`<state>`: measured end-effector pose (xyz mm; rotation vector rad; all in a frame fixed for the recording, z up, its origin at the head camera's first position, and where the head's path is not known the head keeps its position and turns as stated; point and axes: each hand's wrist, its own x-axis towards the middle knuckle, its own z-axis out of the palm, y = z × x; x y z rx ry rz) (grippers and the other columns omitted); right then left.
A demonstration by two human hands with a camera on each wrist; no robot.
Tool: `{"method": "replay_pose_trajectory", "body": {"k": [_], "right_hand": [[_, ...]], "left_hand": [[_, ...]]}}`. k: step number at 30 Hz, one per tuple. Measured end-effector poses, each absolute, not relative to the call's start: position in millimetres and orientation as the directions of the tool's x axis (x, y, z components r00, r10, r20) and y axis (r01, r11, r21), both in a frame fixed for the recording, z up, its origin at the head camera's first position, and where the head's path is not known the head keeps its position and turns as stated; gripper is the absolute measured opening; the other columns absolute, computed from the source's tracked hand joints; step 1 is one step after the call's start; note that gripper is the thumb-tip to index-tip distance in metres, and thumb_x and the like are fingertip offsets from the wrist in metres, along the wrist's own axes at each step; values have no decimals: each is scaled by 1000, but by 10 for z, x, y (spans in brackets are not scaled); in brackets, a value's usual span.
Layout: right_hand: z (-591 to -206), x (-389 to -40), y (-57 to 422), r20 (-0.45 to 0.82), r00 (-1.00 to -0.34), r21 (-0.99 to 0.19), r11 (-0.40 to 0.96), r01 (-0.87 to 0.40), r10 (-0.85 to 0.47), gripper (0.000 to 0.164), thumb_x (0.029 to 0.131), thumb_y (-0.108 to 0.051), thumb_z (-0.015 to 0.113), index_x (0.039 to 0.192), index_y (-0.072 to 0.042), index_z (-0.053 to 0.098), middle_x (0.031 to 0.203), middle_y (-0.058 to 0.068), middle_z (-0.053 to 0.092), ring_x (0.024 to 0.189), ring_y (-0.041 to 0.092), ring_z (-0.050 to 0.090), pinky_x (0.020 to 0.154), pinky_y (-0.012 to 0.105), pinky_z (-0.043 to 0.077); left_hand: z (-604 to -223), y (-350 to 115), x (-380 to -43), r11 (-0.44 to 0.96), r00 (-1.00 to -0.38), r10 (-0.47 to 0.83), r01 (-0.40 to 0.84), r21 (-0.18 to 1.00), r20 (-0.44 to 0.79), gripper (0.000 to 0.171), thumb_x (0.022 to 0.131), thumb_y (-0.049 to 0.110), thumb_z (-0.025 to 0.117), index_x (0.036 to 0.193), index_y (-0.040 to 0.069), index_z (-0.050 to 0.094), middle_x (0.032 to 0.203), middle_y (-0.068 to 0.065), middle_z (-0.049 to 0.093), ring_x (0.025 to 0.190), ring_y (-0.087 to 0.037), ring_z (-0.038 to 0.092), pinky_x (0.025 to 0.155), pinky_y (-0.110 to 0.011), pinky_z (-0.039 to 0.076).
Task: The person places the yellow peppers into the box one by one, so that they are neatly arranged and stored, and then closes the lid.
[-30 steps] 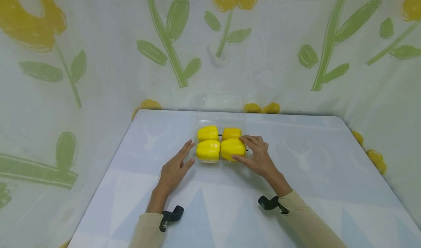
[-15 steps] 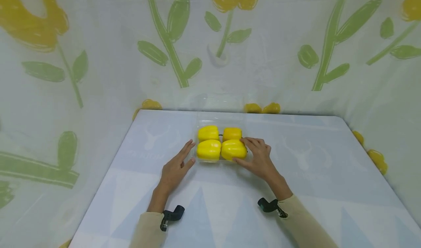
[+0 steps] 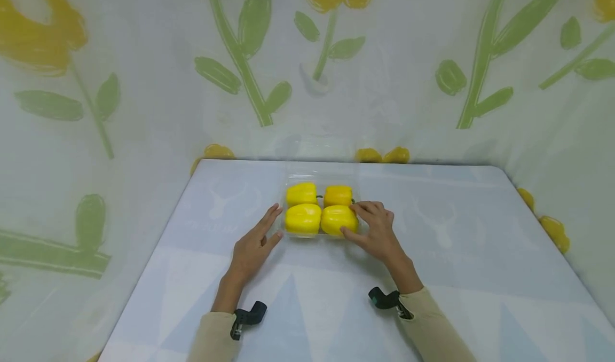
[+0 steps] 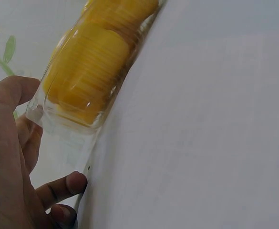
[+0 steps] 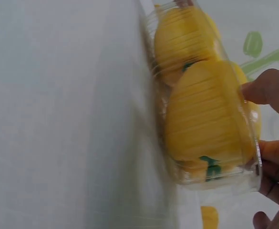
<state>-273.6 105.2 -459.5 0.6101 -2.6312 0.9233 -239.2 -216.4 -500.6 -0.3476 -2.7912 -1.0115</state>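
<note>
Several glossy yellow bell peppers lie in two rows in a clear plastic clamshell box (image 3: 319,177), its lid tilted up at the back. My right hand (image 3: 379,233) grips the front right bell pepper (image 3: 339,220), thumb at its front and fingertips at its right end. Seen from the right wrist, the thumb (image 5: 265,88) reaches over the box rim and other fingers lie by the box's end. My left hand (image 3: 252,252) is at the box's left side, fingers extended, next to the front left bell pepper (image 3: 302,219). Its thumb (image 4: 25,88) is right at the rim.
The box stands near the back of a pale patterned table (image 3: 480,234). Behind the table's far edge hangs a white curtain (image 3: 394,84) printed with yellow flowers. A black wrist camera mount (image 3: 250,314) sticks out from the left cuff, another (image 3: 384,298) from the right.
The right thumb has drawn back slightly toward the right along the front right pepper. The head view has shifted a little; the left hand stays beside the box.
</note>
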Motion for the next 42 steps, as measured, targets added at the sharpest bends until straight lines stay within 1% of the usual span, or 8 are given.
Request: {"method": "replay_pose_trajectory", "body": {"k": [7,11,16,19,21,28,35,42], "right_hand": [[-4558,-2785,1081,278,-909,-584,697,-417,-311,61,84,-41,81,133,-9,63,137,13,56,126,33,40,93,58,24],[-4601,-2863,1183,211,-943,-725,606,-328,-257,55,89,-42,76,134,-13,62,141,8,54,130,30,39,103,59,29],[-4732,-3027,1275,208,-978,-893,406,-196,-15,45,98,-41,64,131,-11,63,131,4,61,117,24,51,97,41,41],[-4868,-3117,1308,129,-985,-940,330,-84,118,46,100,-48,58,130,-13,64,124,2,65,112,19,55,93,30,45],[-4938,-3163,1315,72,-984,-952,304,-20,161,48,100,-52,54,129,-15,65,122,0,66,111,17,57,93,28,46],[-5002,-3316,1270,26,-990,-969,246,8,137,54,98,-58,54,127,-14,65,119,1,67,107,18,57,99,37,46],[-4990,-3439,1198,21,-991,-985,174,2,132,52,99,-54,55,123,-10,67,117,3,68,105,18,58,100,32,45],[-4994,-3489,1143,-3,-992,-993,119,19,127,50,99,-51,56,122,-8,67,117,5,68,105,18,59,101,30,44]], "left_hand": [[-4968,-2180,-2384,748,-961,154,267,608,231,59,102,47,52,157,37,32,160,23,24,64,-9,43,48,-26,35],[-4975,-2158,-2386,739,-961,158,267,619,227,60,102,44,54,157,35,33,161,21,25,62,-8,42,47,-25,34],[-4977,-2140,-2401,728,-958,162,279,626,237,59,102,42,54,157,33,34,160,23,25,60,-8,41,46,-26,33],[-4969,-2138,-2407,725,-959,162,276,631,234,59,102,41,55,157,36,33,160,24,24,60,-8,41,46,-26,33],[-4972,-2143,-2408,727,-960,160,272,630,229,59,102,41,55,157,37,32,160,25,24,60,-8,40,46,-26,33],[-4989,-2164,-2394,731,-964,157,258,631,213,59,103,43,54,157,38,31,160,25,23,60,-9,41,45,-26,33],[-4992,-2197,-2362,740,-963,143,256,622,227,59,102,42,54,156,43,30,159,26,24,59,-9,40,45,-26,32],[-4978,-2224,-2308,735,-961,151,266,623,233,59,102,41,55,157,37,32,159,25,24,59,-9,40,44,-26,32]]}}
